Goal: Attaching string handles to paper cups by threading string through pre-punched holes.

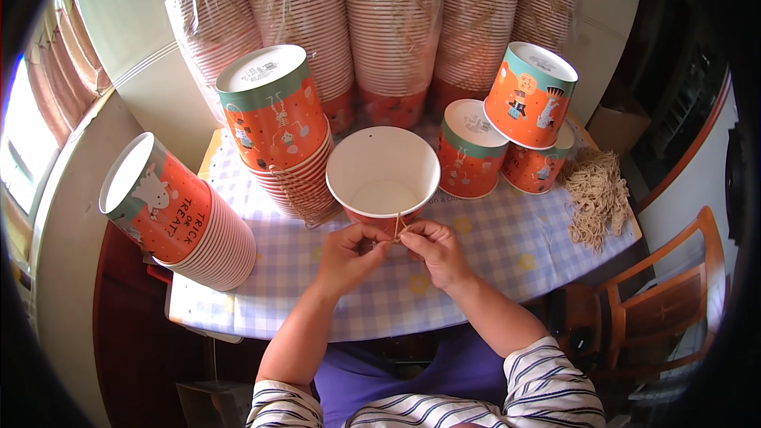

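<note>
An orange paper bucket [346, 160] with a white inside stands upright on the table in front of me, its mouth facing up. A small dark hole shows high on its far wall. At its near rim a thin tan cord [399, 226] forms a small loop against the outside. My left hand [353, 255] pinches the cord between thumb and fingertips, just left of the loop. On the other side my right hand [437, 254] also pinches it, the fingertips of both hands nearly meeting. Whether a knot lies between them is too small to tell.
Left of the bucket stands an upside-down nested stack [273, 123] with cords [305, 194] hanging on it; another stack [178, 214] leans farther left. Single upside-down buckets [529, 99] are piled at right beside a cord heap [596, 194]. Plastic-wrapped stacks [392, 32] line the back. A wooden chair [662, 293] stands right.
</note>
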The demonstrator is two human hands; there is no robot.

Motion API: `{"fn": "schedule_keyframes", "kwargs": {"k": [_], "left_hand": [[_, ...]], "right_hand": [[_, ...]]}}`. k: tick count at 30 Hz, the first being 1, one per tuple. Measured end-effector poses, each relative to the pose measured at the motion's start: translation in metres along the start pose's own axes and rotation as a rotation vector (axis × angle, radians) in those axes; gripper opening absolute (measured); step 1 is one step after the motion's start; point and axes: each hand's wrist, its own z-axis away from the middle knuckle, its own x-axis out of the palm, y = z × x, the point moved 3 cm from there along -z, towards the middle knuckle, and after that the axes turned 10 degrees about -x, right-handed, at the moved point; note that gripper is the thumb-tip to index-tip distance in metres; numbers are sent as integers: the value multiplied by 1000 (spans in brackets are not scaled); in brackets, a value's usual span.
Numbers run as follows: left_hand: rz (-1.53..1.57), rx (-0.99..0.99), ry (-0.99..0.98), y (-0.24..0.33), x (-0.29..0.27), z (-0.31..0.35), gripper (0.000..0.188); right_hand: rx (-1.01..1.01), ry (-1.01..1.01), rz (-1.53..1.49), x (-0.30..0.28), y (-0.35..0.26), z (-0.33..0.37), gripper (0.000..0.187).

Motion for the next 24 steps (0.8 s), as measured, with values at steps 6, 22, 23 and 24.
{"fn": "schedule_keyframes", "kwargs": {"k": [6, 22, 23, 24], "left_hand": [[67, 6, -20, 3, 1, 1, 13], [-330, 362, 203, 15, 11, 4, 16], [-321, 383, 220, 15, 10, 4, 15], [-321, 383, 220, 15, 10, 5, 15]], "right_hand": [[-3, -27, -13, 1, -1, 0, 10], [3, -39, 20, 0, -3, 1, 9], [-10, -40, 15, 2, -5, 1, 9], [-24, -41, 11, 4, -6, 1, 8]]}}
